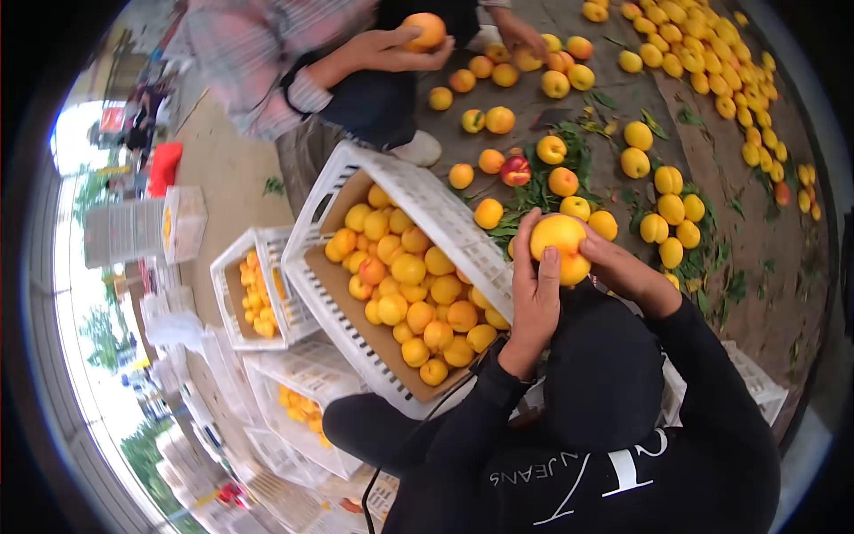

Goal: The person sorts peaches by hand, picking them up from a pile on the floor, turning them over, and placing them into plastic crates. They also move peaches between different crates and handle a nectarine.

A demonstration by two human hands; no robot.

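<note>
Above my lap, my left hand (535,298) is closed on a yellow peach (558,234), its thumb lying along the fruit. My right hand (618,265) is closed from the other side around a second peach (574,268), just below and touching the first. Its fingertips are partly hidden behind the fruit. To the left of my hands stands a white plastic crate (356,356), lined with cardboard and holding many peaches (409,269). Beyond my hands, loose peaches (562,182) and one redder fruit (515,171) lie among green leaves on a dark ground cloth.
Across from me a person in a plaid sleeve (249,53) holds a peach (423,32); their other hand touches fruit on the cloth. A large peach pile (694,44) lies at upper right. Smaller crates (222,294) with peaches stand left, near stacked crates (124,233).
</note>
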